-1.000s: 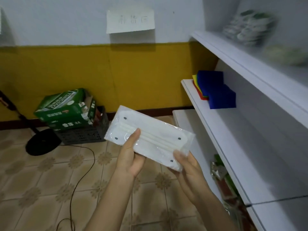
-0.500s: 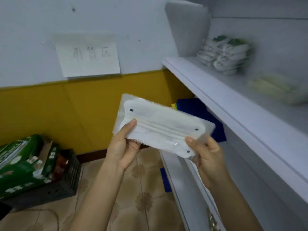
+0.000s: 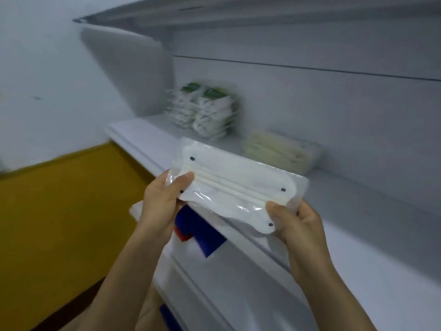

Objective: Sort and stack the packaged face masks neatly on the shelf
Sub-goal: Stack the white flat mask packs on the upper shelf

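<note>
Two hands, left (image 3: 160,201) and right (image 3: 301,226), pinch the mask pack (image 3: 238,185) by its ends; bare shelf (image 3: 358,197) beyond.

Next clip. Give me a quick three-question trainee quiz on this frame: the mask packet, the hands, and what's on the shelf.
1. True or false: the left hand and the right hand both grip the mask packet.
2. On the shelf, where does the pale flat stack lie relative to the green-labelled packs? A) to their right B) on top of them C) behind them
3. Fill in: the coloured items seen under the packet are mostly ____.
Key: 1 true; 2 A; 3 blue.
</note>
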`<state>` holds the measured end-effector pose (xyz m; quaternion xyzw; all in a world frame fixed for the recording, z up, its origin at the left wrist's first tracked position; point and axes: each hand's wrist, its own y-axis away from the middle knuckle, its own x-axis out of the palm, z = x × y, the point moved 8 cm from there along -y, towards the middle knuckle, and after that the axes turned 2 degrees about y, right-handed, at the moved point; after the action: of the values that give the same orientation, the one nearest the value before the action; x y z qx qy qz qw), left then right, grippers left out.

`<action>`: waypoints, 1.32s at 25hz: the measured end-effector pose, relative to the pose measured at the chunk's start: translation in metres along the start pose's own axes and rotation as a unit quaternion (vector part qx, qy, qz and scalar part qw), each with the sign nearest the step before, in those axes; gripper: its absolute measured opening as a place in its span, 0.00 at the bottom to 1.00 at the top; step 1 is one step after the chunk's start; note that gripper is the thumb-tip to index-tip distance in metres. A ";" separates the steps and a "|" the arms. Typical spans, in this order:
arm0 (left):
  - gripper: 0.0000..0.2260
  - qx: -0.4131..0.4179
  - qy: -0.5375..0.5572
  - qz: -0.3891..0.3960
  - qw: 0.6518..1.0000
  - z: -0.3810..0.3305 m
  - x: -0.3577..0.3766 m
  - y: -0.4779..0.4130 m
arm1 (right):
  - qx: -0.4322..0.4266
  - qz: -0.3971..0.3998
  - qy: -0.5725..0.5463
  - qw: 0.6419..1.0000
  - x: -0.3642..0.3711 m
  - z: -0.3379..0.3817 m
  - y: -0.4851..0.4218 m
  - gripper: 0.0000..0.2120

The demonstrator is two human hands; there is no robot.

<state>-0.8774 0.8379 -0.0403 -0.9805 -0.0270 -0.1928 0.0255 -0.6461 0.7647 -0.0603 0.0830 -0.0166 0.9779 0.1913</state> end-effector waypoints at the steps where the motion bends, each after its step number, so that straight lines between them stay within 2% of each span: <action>1: 0.08 0.002 -0.012 0.021 1.000 0.002 0.016 -0.019 | -0.007 -0.031 0.004 0.999 -0.009 0.005 -0.013 0.08; 4: 0.15 0.022 -0.028 0.089 0.995 0.005 0.061 -0.082 | -0.044 -0.131 0.025 0.990 -0.028 0.019 -0.050 0.09; 8: 0.18 0.055 -0.072 0.194 0.977 0.009 0.107 -0.162 | -0.065 -0.249 0.044 0.965 -0.036 0.038 -0.098 0.08; 10: 0.17 0.097 -0.086 0.238 0.963 0.006 0.131 -0.198 | -0.086 -0.306 0.077 0.945 -0.041 0.057 -0.127 0.15; 12: 0.13 0.158 -0.117 0.292 0.936 0.001 0.163 -0.226 | -0.119 -0.341 0.109 0.926 -0.046 0.079 -0.158 0.22; 14: 0.11 0.218 -0.178 0.323 0.904 0.002 0.194 -0.248 | -0.131 -0.364 0.173 0.906 -0.052 0.096 -0.185 0.23; 17: 0.08 0.223 -0.330 0.341 0.852 0.036 0.226 -0.290 | -0.075 -0.391 0.285 0.872 -0.064 0.092 -0.218 0.17; 19: 0.08 0.195 -0.406 0.361 0.816 0.070 0.225 -0.308 | -0.025 -0.399 0.312 0.862 -0.070 0.072 -0.226 0.16; 21: 0.11 0.196 -0.394 0.362 0.822 0.095 0.211 -0.307 | 0.009 -0.397 0.327 0.857 -0.073 0.051 -0.224 0.12; 23: 0.17 0.232 -0.320 0.337 0.855 0.102 0.201 -0.298 | 0.028 -0.391 0.361 0.846 -0.074 0.041 -0.224 0.04; 25: 0.23 0.276 -0.303 0.305 0.860 0.101 0.197 -0.288 | 0.015 -0.395 0.363 0.843 -0.077 0.040 -0.224 0.06; 27: 0.24 0.357 -0.326 0.276 0.830 0.092 0.195 -0.279 | -0.036 -0.423 0.332 0.842 -0.082 0.039 -0.216 0.15; 30: 0.23 0.530 -0.315 0.242 0.749 0.072 0.192 -0.258 | -0.141 -0.473 0.283 0.822 -0.077 0.031 -0.186 0.20; 33: 0.17 0.641 -0.291 0.242 0.668 0.068 0.195 -0.235 | -0.168 -0.439 0.274 0.839 -0.068 0.016 -0.179 0.35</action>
<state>-0.6864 1.0848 -0.0194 -0.7012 0.0878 0.1802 0.6842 -0.5142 0.9041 -0.0557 -0.2229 -0.0897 0.7563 0.6085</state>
